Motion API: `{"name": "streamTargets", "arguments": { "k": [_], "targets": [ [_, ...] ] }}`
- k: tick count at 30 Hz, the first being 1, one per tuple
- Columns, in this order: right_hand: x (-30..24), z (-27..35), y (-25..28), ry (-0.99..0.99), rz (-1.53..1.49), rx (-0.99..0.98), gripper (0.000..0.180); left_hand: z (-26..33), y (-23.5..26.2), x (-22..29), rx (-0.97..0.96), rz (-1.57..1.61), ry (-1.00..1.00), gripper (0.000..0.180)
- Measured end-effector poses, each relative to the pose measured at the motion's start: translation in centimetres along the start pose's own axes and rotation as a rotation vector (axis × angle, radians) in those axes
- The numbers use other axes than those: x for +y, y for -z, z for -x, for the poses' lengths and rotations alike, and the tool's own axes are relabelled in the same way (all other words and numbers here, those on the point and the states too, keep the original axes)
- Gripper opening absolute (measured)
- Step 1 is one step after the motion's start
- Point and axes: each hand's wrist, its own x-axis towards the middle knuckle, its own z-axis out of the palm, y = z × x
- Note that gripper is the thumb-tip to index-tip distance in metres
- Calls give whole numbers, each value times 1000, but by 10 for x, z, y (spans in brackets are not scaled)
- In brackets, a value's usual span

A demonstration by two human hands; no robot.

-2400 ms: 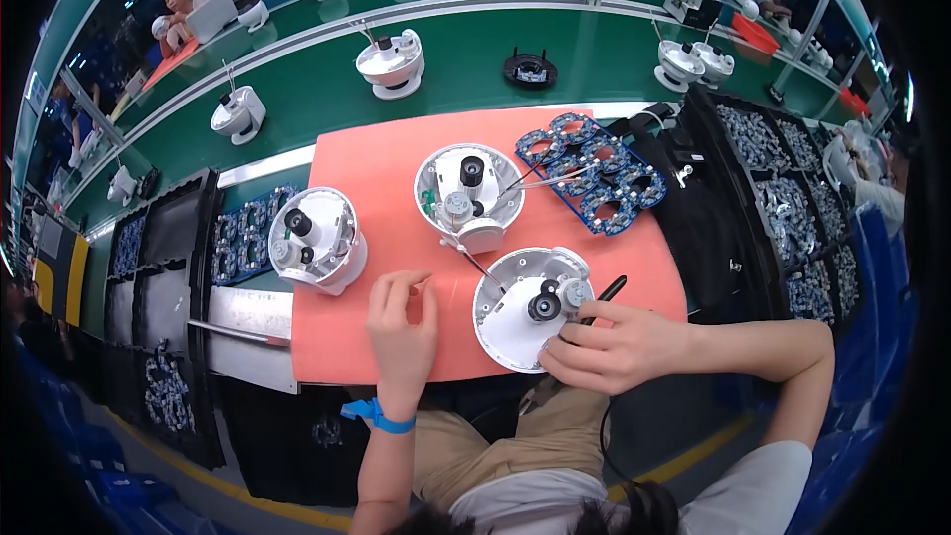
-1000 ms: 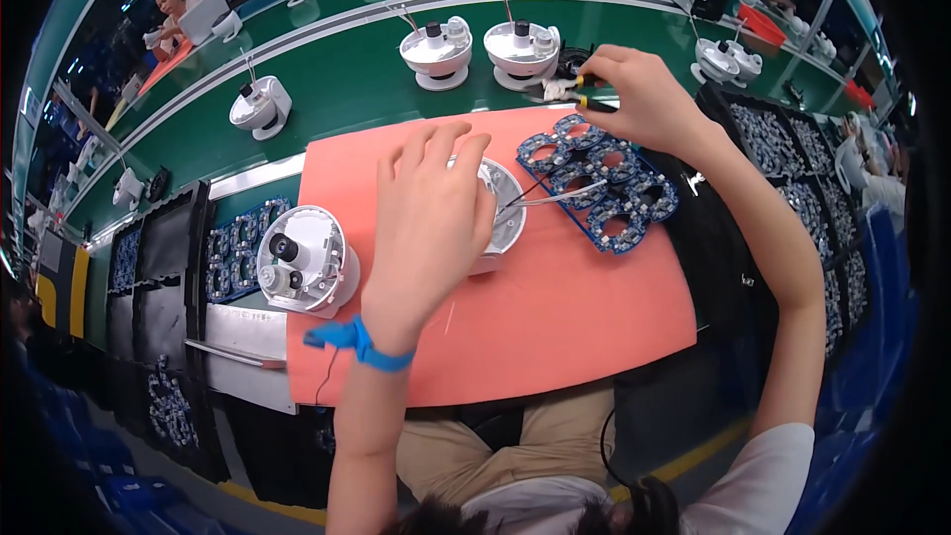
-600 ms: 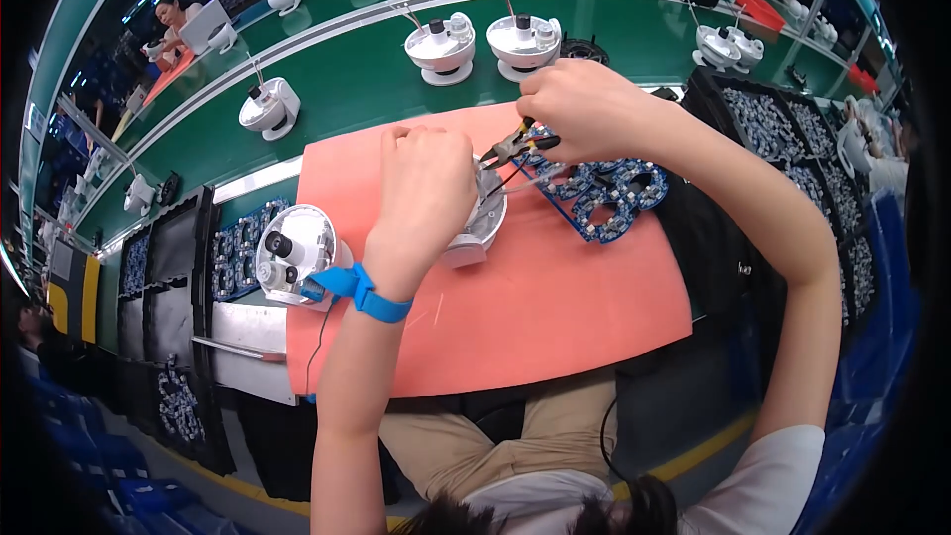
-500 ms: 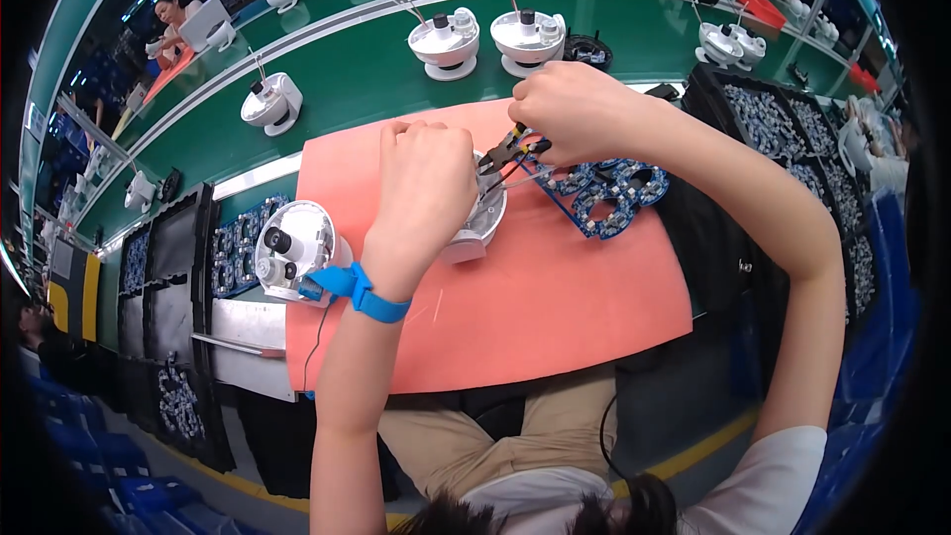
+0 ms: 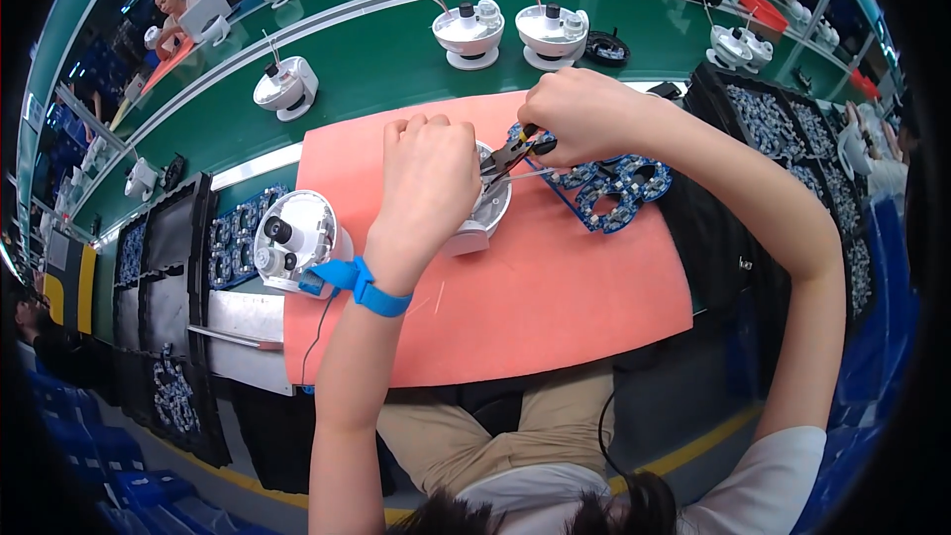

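Note:
My right hand (image 5: pixel 584 117) is closed round a pair of pliers (image 5: pixel 511 153) with yellow-and-black handles. The pliers' jaws point down and left into an open white housing (image 5: pixel 491 210) on the orange mat (image 5: pixel 555 297). Beside them, my left hand (image 5: pixel 430 170) is closed over the housing's left part; its fingertips and whatever they pinch are hidden. Thin wires show by the jaws. A blue strap (image 5: pixel 369 294) circles my left wrist. Left of that wrist stands another white housing (image 5: pixel 297 238) with a black lens-like part. Under my right forearm lie blue circuit boards (image 5: pixel 619 193).
Several white units, such as one white unit (image 5: pixel 469 35), stand along the green bench (image 5: pixel 386 59). Black trays of small boards flank the mat: a left tray (image 5: pixel 178 238) and a right tray (image 5: pixel 792 139). A person (image 5: pixel 176 15) sits across the bench at the far left.
Both hands stay nearly in place; the pliers are tilted slightly differently over the housing. The view has shifted a little, so the far units appear farther right.

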Motion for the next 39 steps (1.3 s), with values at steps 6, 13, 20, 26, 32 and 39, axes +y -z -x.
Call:
{"name": "streamTargets", "arguments": {
  "k": [6,13,20,26,32,39],
  "targets": [
    [-1,3,0,-7,16,33,24,3,-1,0,14,58,8,9],
    [-2,6,0,-23,29,39,22,5,-2,1,51,81,8,9],
    [-1,6,-1,-41,-15,22,22,7,-2,3,54,116,22,9],
    [-7,6,5,-47,-15,-31,22,7,-5,4,67,129,19,10],
    [0,7,-1,10,120,45,22,6,0,7,251,298,12,7],
    [15,42,9,123,-21,750,31,69,47,1,536,511,333,7]
  ]
}}
